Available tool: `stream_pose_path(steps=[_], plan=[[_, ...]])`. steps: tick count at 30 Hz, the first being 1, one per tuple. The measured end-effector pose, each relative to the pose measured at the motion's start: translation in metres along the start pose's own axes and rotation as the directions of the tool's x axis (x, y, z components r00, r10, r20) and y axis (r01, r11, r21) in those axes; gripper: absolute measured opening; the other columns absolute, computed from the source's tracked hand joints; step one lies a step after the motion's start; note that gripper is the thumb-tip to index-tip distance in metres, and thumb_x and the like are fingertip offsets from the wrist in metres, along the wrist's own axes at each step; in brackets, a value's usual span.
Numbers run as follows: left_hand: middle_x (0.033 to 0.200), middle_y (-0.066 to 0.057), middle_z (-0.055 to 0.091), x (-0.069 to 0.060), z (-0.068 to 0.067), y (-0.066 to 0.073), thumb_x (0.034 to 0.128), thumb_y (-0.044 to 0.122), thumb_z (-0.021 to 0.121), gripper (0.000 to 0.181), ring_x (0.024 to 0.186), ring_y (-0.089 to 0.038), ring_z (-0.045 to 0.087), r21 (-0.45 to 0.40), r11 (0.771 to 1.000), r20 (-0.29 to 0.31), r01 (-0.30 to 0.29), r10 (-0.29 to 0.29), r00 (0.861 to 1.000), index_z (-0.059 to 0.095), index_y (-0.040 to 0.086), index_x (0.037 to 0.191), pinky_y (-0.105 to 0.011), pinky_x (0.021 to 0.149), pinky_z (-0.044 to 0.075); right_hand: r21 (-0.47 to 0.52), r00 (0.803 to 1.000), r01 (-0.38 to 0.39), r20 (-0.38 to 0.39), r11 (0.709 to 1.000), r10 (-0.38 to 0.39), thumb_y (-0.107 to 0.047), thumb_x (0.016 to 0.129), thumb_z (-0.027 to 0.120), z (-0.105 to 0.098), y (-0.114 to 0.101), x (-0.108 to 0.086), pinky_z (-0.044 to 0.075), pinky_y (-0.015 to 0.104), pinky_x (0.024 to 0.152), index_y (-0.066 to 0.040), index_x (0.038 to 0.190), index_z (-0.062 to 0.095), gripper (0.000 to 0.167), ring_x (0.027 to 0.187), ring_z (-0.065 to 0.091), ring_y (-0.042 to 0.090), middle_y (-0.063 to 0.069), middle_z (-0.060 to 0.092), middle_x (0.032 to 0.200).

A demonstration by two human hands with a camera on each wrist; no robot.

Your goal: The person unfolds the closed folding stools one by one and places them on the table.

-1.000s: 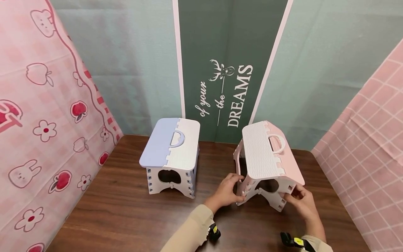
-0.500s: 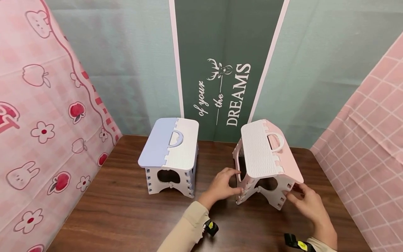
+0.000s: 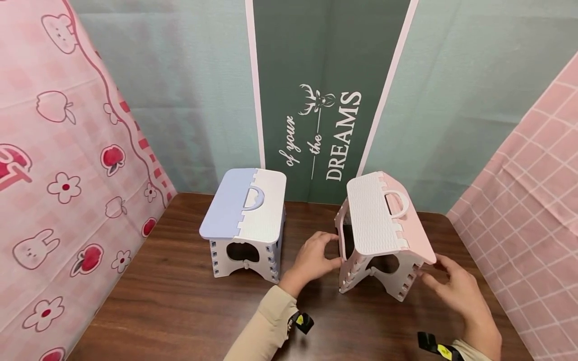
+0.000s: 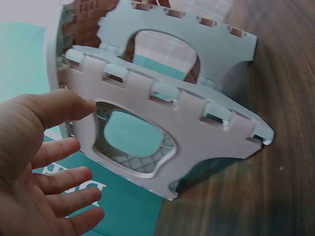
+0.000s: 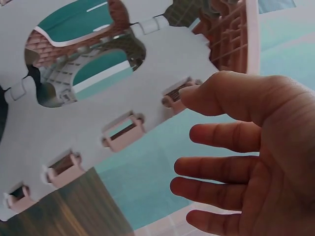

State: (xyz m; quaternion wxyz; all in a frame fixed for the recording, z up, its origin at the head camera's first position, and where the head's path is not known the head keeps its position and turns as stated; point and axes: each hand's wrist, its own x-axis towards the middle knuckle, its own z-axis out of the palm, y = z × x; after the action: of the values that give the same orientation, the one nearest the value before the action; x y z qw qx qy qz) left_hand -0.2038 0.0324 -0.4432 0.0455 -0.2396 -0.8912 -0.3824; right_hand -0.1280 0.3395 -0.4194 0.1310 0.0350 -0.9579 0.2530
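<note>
A pink and white folding step stool (image 3: 372, 215) stands on the right part of the table, its top bent down along the middle seam and a loop handle raised there. My left hand (image 3: 312, 258) is at its left side, fingers extended; in the left wrist view the thumb overlaps the pink leg panel beside its oval hole. On the other side my right hand (image 3: 458, 288) is held close to the right legs, fingers loosely spread. In the right wrist view the thumb tip is at a slot of the white panel; contact is unclear. Neither hand grips anything.
A blue and white folding stool (image 3: 262, 210) with a flat top stands to the left on the brown wooden table (image 3: 180, 301). Behind is a green curtain (image 3: 334, 60). Pink patterned cloths hang at the left and right sides.
My right hand has slid outward to the right, off the stool's right leg. My left hand has shifted slightly left and up its side. Both stools look unmoved.
</note>
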Motion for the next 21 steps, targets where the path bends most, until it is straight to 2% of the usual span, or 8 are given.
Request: stream_pose_path(steps=[4,8,15,21], plan=[[0.121,-0.003,0.054,0.0,-0.007,0.004,0.077,0.029,0.074,0.051,0.11,-0.019,0.052,0.016,1.0,-0.003,-0.007,0.007,1.0,0.06,0.013,0.122,-0.033,0.089,0.043,-0.005,0.999,0.025,-0.027,1.0,-0.025,-0.02,0.08,0.073,-0.004,-0.003,0.002,0.04,0.056,0.07,0.006,0.117,0.054,0.05,0.093,0.054,0.048,0.027,0.06,0.103],[0.122,-0.003,0.054,0.001,-0.014,0.007,0.0781,0.033,0.073,0.051,0.111,-0.018,0.052,0.082,0.996,-0.002,-0.041,0.041,0.999,0.059,0.014,0.124,-0.033,0.089,0.043,-0.013,0.997,0.058,-0.05,0.998,-0.058,-0.018,0.077,0.075,-0.01,-0.003,0.002,0.04,0.054,0.069,0.006,0.117,0.055,0.051,0.092,0.055,0.045,0.024,0.061,0.1],[0.122,-0.003,0.054,0.004,-0.025,0.014,0.0777,0.035,0.072,0.054,0.11,-0.017,0.051,0.142,0.985,0.01,-0.103,0.102,0.995,0.058,0.015,0.125,-0.033,0.088,0.043,-0.021,0.995,0.076,-0.071,0.997,-0.077,-0.015,0.076,0.074,-0.021,-0.003,0.003,0.038,0.057,0.068,0.005,0.12,0.054,0.053,0.091,0.051,0.048,0.031,0.055,0.105],[0.121,-0.003,0.053,0.007,-0.036,0.024,0.0773,0.036,0.072,0.055,0.109,-0.015,0.052,0.172,0.974,0.042,-0.149,0.144,0.989,0.057,0.016,0.126,-0.032,0.086,0.044,-0.008,0.988,0.114,-0.105,0.993,-0.114,-0.014,0.074,0.075,-0.029,-0.008,0.006,0.034,0.058,0.073,0.003,0.119,0.055,0.052,0.098,0.048,0.051,0.031,0.053,0.112]])
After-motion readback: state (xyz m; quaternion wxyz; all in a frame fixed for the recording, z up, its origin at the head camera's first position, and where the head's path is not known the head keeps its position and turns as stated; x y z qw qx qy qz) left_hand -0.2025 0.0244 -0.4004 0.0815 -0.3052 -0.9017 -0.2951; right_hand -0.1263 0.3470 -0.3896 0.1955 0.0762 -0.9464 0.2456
